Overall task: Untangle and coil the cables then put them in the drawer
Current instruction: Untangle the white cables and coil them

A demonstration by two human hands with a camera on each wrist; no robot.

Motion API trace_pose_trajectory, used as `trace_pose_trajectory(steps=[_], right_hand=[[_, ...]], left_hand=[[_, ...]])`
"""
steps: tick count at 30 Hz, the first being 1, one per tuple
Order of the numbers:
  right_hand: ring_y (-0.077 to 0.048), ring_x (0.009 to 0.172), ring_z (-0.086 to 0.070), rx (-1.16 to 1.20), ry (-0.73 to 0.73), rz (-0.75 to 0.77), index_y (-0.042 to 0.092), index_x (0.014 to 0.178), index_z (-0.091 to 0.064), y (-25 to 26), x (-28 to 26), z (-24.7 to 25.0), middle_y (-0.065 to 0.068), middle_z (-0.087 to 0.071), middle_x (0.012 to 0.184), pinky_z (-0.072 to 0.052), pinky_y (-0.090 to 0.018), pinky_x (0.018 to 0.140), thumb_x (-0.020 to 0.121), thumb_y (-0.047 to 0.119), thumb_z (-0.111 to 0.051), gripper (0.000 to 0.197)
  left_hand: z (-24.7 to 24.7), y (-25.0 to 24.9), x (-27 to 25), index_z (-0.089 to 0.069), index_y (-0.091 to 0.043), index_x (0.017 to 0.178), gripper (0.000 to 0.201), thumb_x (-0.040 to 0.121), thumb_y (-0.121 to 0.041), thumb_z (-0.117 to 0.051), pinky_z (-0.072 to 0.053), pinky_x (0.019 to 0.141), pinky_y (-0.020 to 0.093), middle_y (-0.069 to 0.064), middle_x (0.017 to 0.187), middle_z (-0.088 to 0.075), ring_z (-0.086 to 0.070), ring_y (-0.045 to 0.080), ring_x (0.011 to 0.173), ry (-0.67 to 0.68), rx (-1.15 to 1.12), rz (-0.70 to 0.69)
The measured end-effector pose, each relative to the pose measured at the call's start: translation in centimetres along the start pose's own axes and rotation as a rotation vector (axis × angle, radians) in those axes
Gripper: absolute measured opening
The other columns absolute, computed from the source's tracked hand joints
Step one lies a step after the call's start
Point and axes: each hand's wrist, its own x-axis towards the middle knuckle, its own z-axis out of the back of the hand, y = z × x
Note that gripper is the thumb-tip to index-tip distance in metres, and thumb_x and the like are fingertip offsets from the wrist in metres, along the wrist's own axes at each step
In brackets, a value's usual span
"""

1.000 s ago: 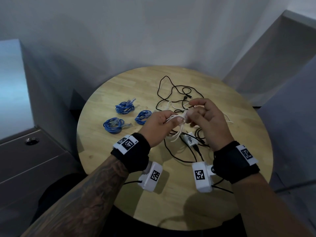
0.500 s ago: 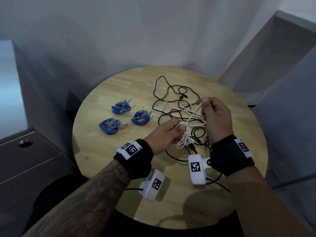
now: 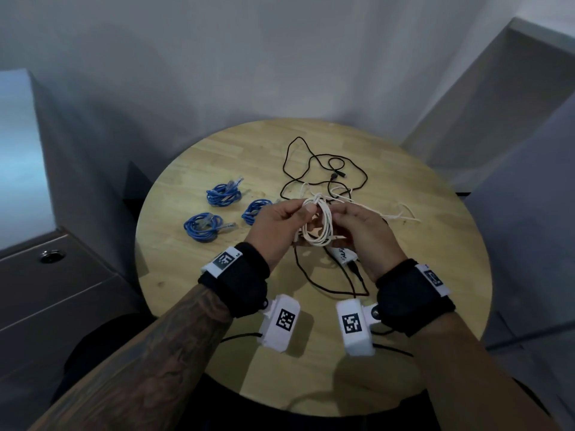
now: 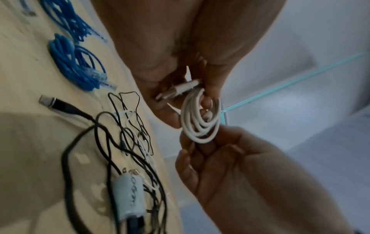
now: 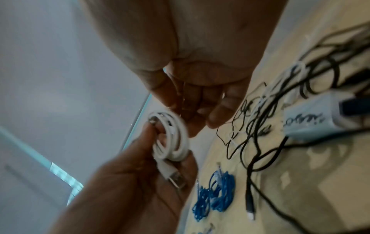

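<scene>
A white cable point(image 3: 317, 227) is wound into a small coil above the round wooden table point(image 3: 186, 275). My left hand point(image 3: 306, 209) pinches the coil at its top, and its USB plug point(image 4: 176, 90) lies across that palm. My right hand point(image 3: 339, 213) sits right beside the coil with loosely curled fingers point(image 5: 200, 110); their tips touch its loops, with no cable between thumb and fingers. Behind the hands lies a loose tangle of black cable point(image 3: 326, 169) mixed with thin white cable point(image 3: 401, 214). Three coiled blue cables point(image 3: 203, 227) lie to the left.
A white adapter point(image 3: 343, 255) with a black lead plugged in lies under my hands. A grey drawer cabinet point(image 3: 46, 290) with a round lock point(image 3: 51, 256) stands left of the table, its drawers shut. A grey wall runs behind the table.
Half a second ago my right hand was drawing a strand of white cable up and to the right. It has come back to the coil, and both hands have risen slightly.
</scene>
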Motion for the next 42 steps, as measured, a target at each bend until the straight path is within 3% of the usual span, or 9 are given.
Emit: trace_pose_trajectory(steps=[4,9,13,17,23,31,36,39,42], right_hand=[[-0.023,0.081,-0.068,0.062,0.033,-0.068,-0.001,0.096,-0.070,0.2,-0.5,-0.4,-0.013,-0.074,0.090,-0.054,-0.033,0.078,0.098,0.026,-0.059,0.029],[-0.016,0.079,-0.068,0.083,0.116,-0.107,0.001,0.096,-0.067,0.3,-0.6,-0.3,-0.005,-0.072,0.082,-0.053,-0.030,0.079,0.098,0.020,-0.059,0.021],[-0.016,0.084,-0.068,0.037,0.186,-0.063,0.002,0.107,-0.066,0.5,-1.2,-0.6,-0.009,-0.071,0.093,-0.054,-0.028,0.081,0.093,0.007,-0.063,0.015],[-0.020,0.086,-0.068,0.019,0.148,-0.004,0.000,0.110,-0.068,0.6,-1.4,-0.3,-0.012,-0.073,0.095,-0.052,-0.034,0.083,0.091,0.005,-0.066,0.020],[-0.026,0.088,-0.071,0.133,0.063,0.095,0.004,0.128,-0.059,0.9,-1.9,-1.0,-0.028,-0.071,0.103,-0.059,-0.036,0.083,0.091,-0.003,-0.063,0.038],[-0.031,0.088,-0.066,0.172,0.142,0.144,0.009,0.107,-0.056,0.9,-1.8,-1.3,-0.030,-0.064,0.097,-0.055,-0.043,0.084,0.090,-0.008,-0.061,0.025],[-0.017,0.077,-0.067,-0.024,-0.011,0.268,0.015,0.097,-0.058,0.4,-1.8,-1.4,-0.001,-0.071,0.081,-0.055,-0.033,0.072,0.093,0.002,-0.064,0.015],[-0.007,0.086,-0.069,-0.300,-0.133,0.396,0.021,0.099,-0.064,0.0,-1.4,-0.8,0.008,-0.072,0.089,-0.054,-0.024,0.072,0.095,0.014,-0.064,0.008],[-0.002,0.095,-0.066,-0.448,-0.112,0.438,0.030,0.109,-0.066,-0.1,-1.2,-0.3,0.016,-0.070,0.101,-0.052,-0.021,0.075,0.095,0.021,-0.063,0.017]], left_hand=[[0.3,0.6,0.3,-0.073,-0.006,0.104,0.020,0.098,-0.014,-0.056,-0.060,0.072,0.049,0.019,0.088,-0.071,-0.066,0.021,0.077,-0.037,0.235,-0.131],[0.2,0.2,0.3,-0.062,-0.025,0.123,0.028,0.098,-0.013,-0.055,-0.053,0.070,0.023,-0.004,0.093,-0.068,-0.063,0.011,0.076,0.023,0.513,-0.313],[0.4,0.3,0.5,-0.066,-0.017,0.115,0.022,0.097,-0.015,-0.053,-0.052,0.085,0.028,-0.006,0.104,-0.068,-0.063,0.010,0.097,-0.014,0.601,-0.395],[0.6,0.3,0.2,-0.061,-0.022,0.123,0.027,0.099,-0.014,-0.051,-0.049,0.070,0.020,-0.013,0.083,-0.064,-0.060,0.005,0.076,-0.045,0.555,-0.378],[0.7,0.7,0.3,-0.064,-0.024,0.114,0.021,0.099,-0.018,-0.052,-0.055,0.074,0.034,0.000,0.095,-0.069,-0.065,0.017,0.083,-0.152,0.457,-0.319],[0.9,0.4,0.4,-0.065,-0.019,0.108,0.014,0.097,-0.020,-0.055,-0.056,0.074,0.036,-0.001,0.087,-0.069,-0.065,0.014,0.080,-0.164,0.477,-0.353],[0.4,0.3,0.4,-0.063,-0.022,0.118,0.022,0.099,-0.018,-0.053,-0.047,0.061,0.024,0.001,0.076,-0.062,-0.055,0.012,0.065,-0.127,0.497,-0.355],[0.7,0.4,0.5,-0.066,-0.015,0.110,0.017,0.098,-0.016,-0.054,-0.041,0.064,0.011,-0.015,0.078,-0.061,-0.055,-0.006,0.067,-0.130,0.532,-0.328],[0.8,0.6,0.2,-0.066,-0.015,0.100,0.013,0.098,-0.022,-0.056,-0.041,0.062,0.014,-0.015,0.074,-0.060,-0.056,-0.005,0.067,-0.156,0.595,-0.324]])
